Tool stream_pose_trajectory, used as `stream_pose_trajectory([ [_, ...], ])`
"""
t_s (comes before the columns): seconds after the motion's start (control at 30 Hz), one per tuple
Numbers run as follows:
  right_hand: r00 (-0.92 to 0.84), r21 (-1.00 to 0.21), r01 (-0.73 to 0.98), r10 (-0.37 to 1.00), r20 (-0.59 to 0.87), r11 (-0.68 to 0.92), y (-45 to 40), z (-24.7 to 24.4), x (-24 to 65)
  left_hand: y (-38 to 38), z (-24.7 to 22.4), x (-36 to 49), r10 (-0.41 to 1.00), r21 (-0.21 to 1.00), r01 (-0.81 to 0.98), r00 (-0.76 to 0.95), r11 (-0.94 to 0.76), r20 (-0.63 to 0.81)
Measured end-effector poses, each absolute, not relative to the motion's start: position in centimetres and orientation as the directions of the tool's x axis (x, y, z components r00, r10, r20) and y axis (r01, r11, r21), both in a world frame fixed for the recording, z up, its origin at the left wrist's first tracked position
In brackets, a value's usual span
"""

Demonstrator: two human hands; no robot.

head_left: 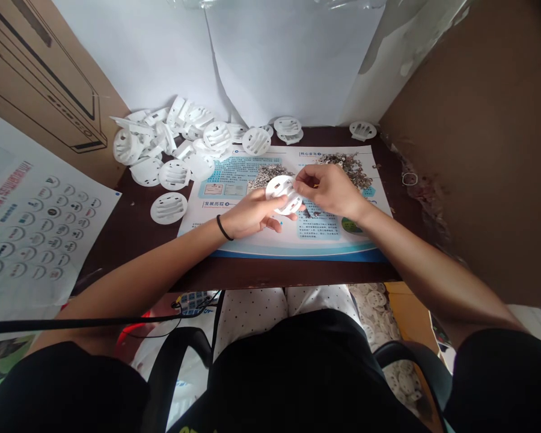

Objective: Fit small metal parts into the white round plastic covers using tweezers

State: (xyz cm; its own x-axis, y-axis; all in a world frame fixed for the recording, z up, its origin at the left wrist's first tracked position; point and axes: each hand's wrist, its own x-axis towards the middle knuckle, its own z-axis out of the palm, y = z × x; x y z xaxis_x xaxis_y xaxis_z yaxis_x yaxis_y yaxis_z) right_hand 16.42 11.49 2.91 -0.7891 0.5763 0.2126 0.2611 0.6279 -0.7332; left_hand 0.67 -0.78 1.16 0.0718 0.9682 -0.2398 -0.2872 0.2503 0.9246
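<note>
A round white plastic part [281,185] with slots and raised ribs is held tilted over the printed sheet. My left hand [247,215], wearing a black band at the wrist, grips its left and lower edge, thumb on top and fingers underneath. At the part's upper right edge, my right hand [334,189] is closed in a pinch; whatever lies between its fingertips is hidden. Behind the held part lies a heap of small silvery metal pieces [265,175]. A second heap of small metal pieces [354,171], more brassy, lies beyond my right hand.
Many similar white parts [146,141] are piled at the back left; a single one [363,130] lies at the back right. Cardboard walls [487,150] flank the dark table [252,273]. More white parts [403,382] fill a container below right. A black cable [72,325] crosses the lower left.
</note>
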Motion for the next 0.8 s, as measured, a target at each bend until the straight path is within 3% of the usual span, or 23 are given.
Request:
stream_pose_trajectory([
  [0.2, -0.766, -0.666, 0.341, 0.607, 0.212, 0.664, 11.1, 2.8, 16.0, -0.9, 1.0, 0.6, 0.973, 0.945, -0.231, 0.059, 0.23, -0.222],
  [0.37, -0.774, -0.776, 0.284, 0.612, 0.161, 0.563, 12.0, 2.2, 16.2, -0.2, 1.0, -0.5, 0.94, 0.826, -0.448, 0.183, 0.34, -0.288],
  [0.53, -0.753, -0.829, 0.206, 0.625, 0.205, 0.52, 12.0, 2.5, 16.4, -0.1, 0.7, -1.8, 0.923, 0.811, -0.443, 0.226, 0.382, -0.312],
  [0.8, -0.71, -0.817, 0.163, 0.64, 0.293, 0.554, 11.3, 3.1, 16.5, -0.5, 0.0, -2.1, 0.969, 0.873, -0.421, 0.124, 0.246, -0.213],
])
